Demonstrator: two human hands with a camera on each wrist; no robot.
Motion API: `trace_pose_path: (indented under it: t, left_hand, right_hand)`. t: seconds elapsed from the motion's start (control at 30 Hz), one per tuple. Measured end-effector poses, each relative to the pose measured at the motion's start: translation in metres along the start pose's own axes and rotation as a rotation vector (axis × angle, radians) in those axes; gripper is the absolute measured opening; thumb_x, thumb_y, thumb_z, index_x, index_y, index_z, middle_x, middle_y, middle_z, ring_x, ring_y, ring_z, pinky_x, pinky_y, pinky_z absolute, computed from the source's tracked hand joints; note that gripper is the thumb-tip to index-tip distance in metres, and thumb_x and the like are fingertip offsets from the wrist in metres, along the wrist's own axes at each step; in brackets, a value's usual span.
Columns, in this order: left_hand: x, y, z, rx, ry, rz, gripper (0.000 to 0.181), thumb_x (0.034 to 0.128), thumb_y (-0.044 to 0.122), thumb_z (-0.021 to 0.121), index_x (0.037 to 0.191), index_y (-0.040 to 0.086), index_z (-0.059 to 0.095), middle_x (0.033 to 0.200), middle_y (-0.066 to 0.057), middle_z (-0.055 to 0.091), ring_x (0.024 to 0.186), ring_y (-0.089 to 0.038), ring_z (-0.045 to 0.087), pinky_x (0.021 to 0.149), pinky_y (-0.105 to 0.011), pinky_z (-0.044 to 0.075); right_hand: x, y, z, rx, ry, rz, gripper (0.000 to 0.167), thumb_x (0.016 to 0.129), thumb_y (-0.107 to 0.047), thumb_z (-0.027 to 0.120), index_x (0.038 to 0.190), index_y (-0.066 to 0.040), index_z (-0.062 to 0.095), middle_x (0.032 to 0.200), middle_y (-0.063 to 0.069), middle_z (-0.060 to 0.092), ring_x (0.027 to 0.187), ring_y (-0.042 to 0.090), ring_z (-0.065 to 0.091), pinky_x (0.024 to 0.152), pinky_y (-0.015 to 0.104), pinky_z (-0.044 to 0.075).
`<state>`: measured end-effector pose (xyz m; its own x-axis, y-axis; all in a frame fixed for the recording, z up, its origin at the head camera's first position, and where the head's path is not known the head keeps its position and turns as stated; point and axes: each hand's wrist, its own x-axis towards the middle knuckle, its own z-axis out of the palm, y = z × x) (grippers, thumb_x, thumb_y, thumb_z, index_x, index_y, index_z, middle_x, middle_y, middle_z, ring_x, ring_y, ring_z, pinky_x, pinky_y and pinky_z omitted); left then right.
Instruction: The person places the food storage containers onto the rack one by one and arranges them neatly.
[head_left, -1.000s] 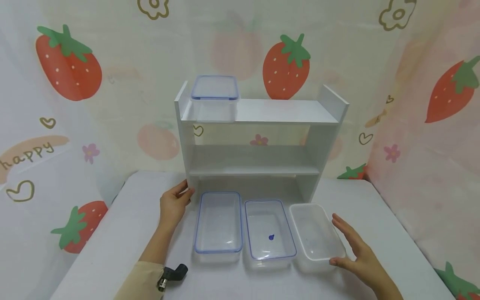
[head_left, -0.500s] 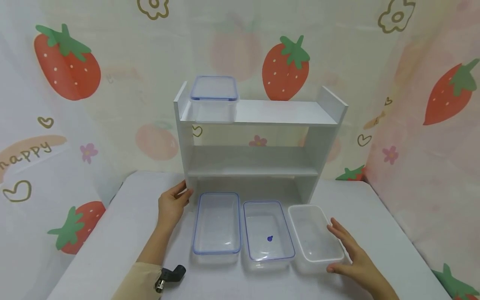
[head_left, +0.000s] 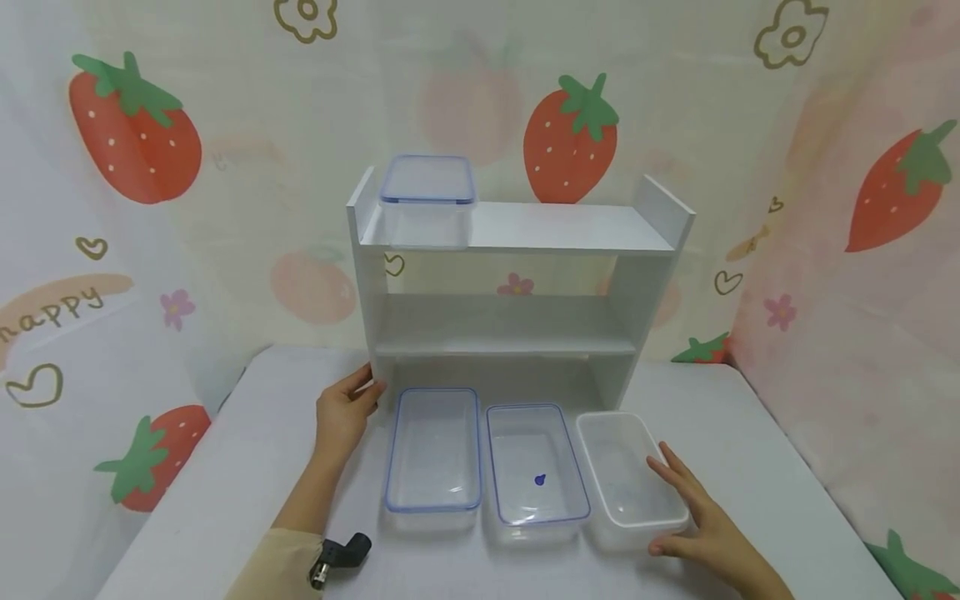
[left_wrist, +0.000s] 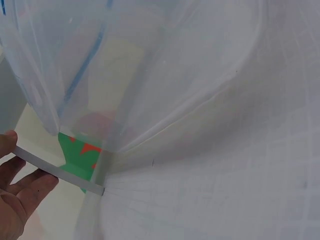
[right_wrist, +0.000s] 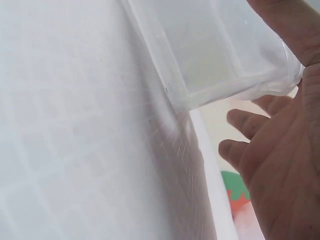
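Observation:
My left hand (head_left: 345, 414) holds the front edge of the left side panel of a white shelf unit (head_left: 506, 346), its thumb and fingers on either side; the left wrist view shows the panel edge (left_wrist: 60, 172) between them. Three clear plastic food containers stand in a row before the shelf: a blue-rimmed one (head_left: 433, 450) at left, a smaller blue-rimmed one (head_left: 536, 450) with a small blue mark, and a white-rimmed one (head_left: 626, 467) at right. Around that last container's right side my right hand (head_left: 701, 521) is spread, thumb near the front corner; contact is unclear.
Another clear container (head_left: 429, 200) with a blue-edged lid sits on the top shelf's left end. The white table (head_left: 750, 467) meets strawberry-printed cloth (head_left: 570, 142) at the back and sides. A black wrist mount (head_left: 341, 554) sticks out from my left sleeve.
My right hand has shifted slightly left and nearer, its fingertips now over the white-rimmed container's right rim. My left hand stays on the shelf panel, and the containers keep their places.

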<state>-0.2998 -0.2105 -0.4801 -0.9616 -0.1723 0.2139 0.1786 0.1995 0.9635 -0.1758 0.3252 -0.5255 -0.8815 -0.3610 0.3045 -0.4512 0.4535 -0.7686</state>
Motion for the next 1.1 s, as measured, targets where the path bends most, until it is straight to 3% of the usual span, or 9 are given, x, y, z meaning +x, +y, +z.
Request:
trace_pose_path:
  t: [0.1, 0.2, 0.5, 0.73, 0.93, 1.1]
  left_hand:
    - [0.005, -0.012, 0.001, -0.004, 0.017, 0.017, 0.049, 0.0975, 0.019, 0.073, 0.142, 0.004, 0.058, 0.144, -0.014, 0.06, 0.119, -0.032, 0.068, 0.086, -0.024, 0.061]
    - [0.005, -0.014, 0.001, -0.004, 0.025, 0.025, 0.049, 0.097, 0.02, 0.074, 0.141, 0.004, 0.059, 0.143, -0.014, 0.061, 0.117, -0.031, 0.069, 0.084, -0.023, 0.062]
    - [0.005, -0.014, -0.001, 0.014, 0.026, 0.048, 0.049, 0.0984, 0.02, 0.072, 0.142, 0.003, 0.058, 0.143, -0.017, 0.06, 0.118, -0.032, 0.068, 0.084, -0.022, 0.061]
    - [0.004, -0.015, 0.0, 0.022, 0.026, 0.038, 0.05, 0.0978, 0.021, 0.073, 0.143, 0.004, 0.058, 0.144, -0.015, 0.061, 0.118, -0.031, 0.068, 0.084, -0.021, 0.061]
    - [0.004, -0.015, 0.0, 0.027, 0.025, 0.035, 0.05, 0.0976, 0.021, 0.073, 0.142, 0.004, 0.058, 0.143, -0.014, 0.061, 0.118, -0.031, 0.068, 0.082, -0.021, 0.062]
    - [0.004, -0.014, 0.001, 0.028, 0.02, 0.04, 0.05, 0.0979, 0.021, 0.073, 0.143, 0.003, 0.058, 0.144, -0.015, 0.06, 0.118, -0.033, 0.068, 0.083, -0.021, 0.061]
  right_hand:
    - [0.0, -0.001, 0.001, -0.009, 0.001, 0.003, 0.107, 0.07, -0.005, 0.092, 0.16, -0.014, 0.035, 0.172, 0.015, 0.007, 0.155, -0.004, 0.002, 0.105, -0.004, 0.014]
    - [0.001, 0.0, 0.002, -0.015, 0.004, 0.017, 0.108, 0.069, -0.006, 0.093, 0.16, -0.015, 0.035, 0.173, 0.015, 0.007, 0.156, -0.002, 0.002, 0.103, -0.003, 0.013]
    - [0.003, -0.001, 0.004, -0.029, 0.029, 0.042, 0.107, 0.07, -0.01, 0.093, 0.16, -0.017, 0.035, 0.172, 0.018, 0.01, 0.151, -0.009, 0.004, 0.103, -0.004, 0.013]
    - [0.004, 0.004, 0.008, -0.041, 0.069, 0.019, 0.107, 0.066, -0.009, 0.095, 0.158, -0.013, 0.038, 0.167, 0.027, 0.015, 0.147, -0.016, 0.01, 0.106, -0.004, 0.016]
    - [0.003, 0.008, 0.009, -0.041, 0.077, 0.026, 0.106, 0.067, -0.01, 0.095, 0.158, -0.014, 0.039, 0.17, 0.021, 0.015, 0.146, -0.017, 0.011, 0.106, -0.002, 0.019]
    - [0.002, 0.01, 0.01, -0.062, 0.096, 0.013, 0.105, 0.066, -0.01, 0.096, 0.156, -0.013, 0.041, 0.168, 0.025, 0.019, 0.146, -0.017, 0.013, 0.106, -0.002, 0.02]
